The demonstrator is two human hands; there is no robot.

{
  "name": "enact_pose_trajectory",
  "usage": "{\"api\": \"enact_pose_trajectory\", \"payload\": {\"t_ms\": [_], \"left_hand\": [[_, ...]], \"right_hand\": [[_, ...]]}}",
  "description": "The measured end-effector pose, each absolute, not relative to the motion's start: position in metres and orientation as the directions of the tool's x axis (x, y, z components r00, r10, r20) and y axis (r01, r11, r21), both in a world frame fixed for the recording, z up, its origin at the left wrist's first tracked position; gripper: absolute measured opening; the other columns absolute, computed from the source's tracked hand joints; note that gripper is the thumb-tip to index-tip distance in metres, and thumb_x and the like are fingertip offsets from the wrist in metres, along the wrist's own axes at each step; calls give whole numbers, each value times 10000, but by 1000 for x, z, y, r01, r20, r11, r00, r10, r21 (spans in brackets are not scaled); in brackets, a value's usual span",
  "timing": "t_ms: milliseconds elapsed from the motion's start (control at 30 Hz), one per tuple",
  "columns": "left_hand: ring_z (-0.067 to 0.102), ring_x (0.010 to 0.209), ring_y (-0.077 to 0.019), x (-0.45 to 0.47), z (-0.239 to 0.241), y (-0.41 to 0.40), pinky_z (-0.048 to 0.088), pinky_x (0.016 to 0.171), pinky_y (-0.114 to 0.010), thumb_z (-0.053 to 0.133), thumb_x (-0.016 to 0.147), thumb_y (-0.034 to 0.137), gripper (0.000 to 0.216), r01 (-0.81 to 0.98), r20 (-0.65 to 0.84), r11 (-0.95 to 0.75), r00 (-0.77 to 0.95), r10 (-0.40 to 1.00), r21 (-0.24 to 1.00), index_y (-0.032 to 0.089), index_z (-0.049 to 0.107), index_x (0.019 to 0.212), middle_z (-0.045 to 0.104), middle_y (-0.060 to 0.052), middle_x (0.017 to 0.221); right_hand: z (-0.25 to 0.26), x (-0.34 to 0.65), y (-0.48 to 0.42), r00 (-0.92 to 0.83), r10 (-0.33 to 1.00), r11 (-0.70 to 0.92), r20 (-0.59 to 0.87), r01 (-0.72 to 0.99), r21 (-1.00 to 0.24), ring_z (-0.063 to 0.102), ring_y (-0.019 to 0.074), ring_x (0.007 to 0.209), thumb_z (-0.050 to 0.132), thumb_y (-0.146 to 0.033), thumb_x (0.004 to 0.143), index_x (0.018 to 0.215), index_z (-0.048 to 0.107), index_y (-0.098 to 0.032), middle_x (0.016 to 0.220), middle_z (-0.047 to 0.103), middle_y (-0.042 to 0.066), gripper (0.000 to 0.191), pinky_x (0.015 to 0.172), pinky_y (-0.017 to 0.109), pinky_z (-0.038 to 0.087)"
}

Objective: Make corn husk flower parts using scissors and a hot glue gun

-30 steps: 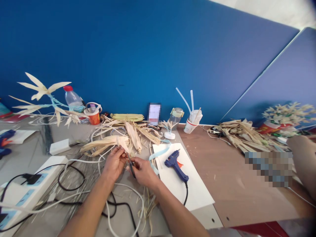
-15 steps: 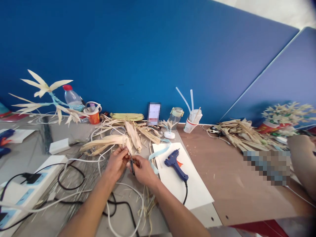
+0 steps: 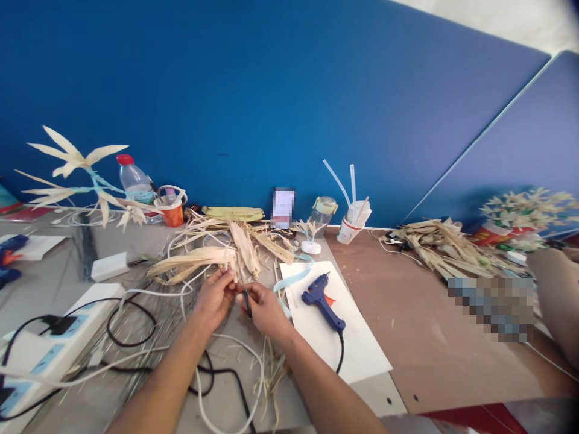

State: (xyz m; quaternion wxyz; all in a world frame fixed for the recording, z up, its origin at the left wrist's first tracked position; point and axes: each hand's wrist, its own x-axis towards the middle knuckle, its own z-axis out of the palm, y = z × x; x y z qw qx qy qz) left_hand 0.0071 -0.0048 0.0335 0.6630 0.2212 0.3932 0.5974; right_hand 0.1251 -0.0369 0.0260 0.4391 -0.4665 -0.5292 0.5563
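My left hand [image 3: 216,296] is closed in a pinch on a small pale piece of corn husk [image 3: 231,260], which stands up from the fingertips. Close beside it, my right hand [image 3: 266,308] grips black-handled scissors [image 3: 247,304], their blades pointing away from me next to the husk. Whether the blades touch the piece I cannot tell. Behind both hands lies a heap of dried corn husks [image 3: 190,263]. To the right, a blue glue gun [image 3: 323,301] rests on a white sheet of paper [image 3: 357,355], near a light blue ribbon [image 3: 294,278].
A power strip [image 3: 75,346] and tangled cables [image 3: 217,374] lie at left. Husk flowers [image 3: 84,161], a bottle [image 3: 133,178], a phone [image 3: 283,208] and a cup with straws [image 3: 350,229] line the blue partition [image 3: 253,108]. Another person's arm [image 3: 554,295] reaches in at right.
My right hand has shifted slightly right with the scissors, whose blades now stand a little apart from my left fingers. Less of the husk piece shows above my left hand.
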Motion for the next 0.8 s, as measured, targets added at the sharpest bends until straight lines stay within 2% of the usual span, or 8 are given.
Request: {"api": "enact_pose_trajectory", "payload": {"t_ms": [67,167,300,433,567,800], "left_hand": [[446,449,-54,7,32,-6,387,445,-172,801,527,180,266,-597,-235,179,-16,972,782,145,569,652,515,63,528],[393,441,-33,9,29,-8,374,459,-167,786,575,217,242,-523,-193,177,25,981,834,144,580,680,574,41,598],[350,407,-32,14,28,-13,317,428,-170,764,627,307,251,-366,-157,200,145,977,909,155,576,694,604,18,595],[415,430,-71,16,26,-14,293,418,-178,784,604,356,286,-247,-156,214,237,959,945,156,593,673,531,31,493],[452,459,-83,15,24,-14,322,442,-185,798,591,360,292,-226,-160,218,248,956,949,152,613,678,556,15,518],[499,481,-88,11,18,-11,342,448,-183,835,540,304,306,-291,-223,278,209,952,915,137,676,741,584,1,559]], "right_hand": [[28,128,-34,-131,991,-53,-35,-133,-990,457,101,500,641,-332,690,881,599,-191,564,526,-50,241,474,213,362],[33,136,-27,-1,999,33,35,-310,-950,545,126,652,710,-324,613,945,533,-206,725,593,-23,395,580,231,431],[39,148,-17,138,990,71,15,-407,-911,562,135,695,722,-277,575,975,505,-201,765,618,-11,461,618,243,438],[40,153,-14,171,985,83,27,-332,-940,534,121,628,689,-256,565,970,514,-175,699,605,-27,448,584,236,420],[42,152,-16,178,984,36,3,-183,-982,484,103,512,640,-274,589,944,521,-171,587,537,-70,388,501,225,387],[41,160,-13,283,959,88,31,-191,-978,490,101,522,632,-274,608,948,522,-168,604,568,-55,373,492,213,382]]}}
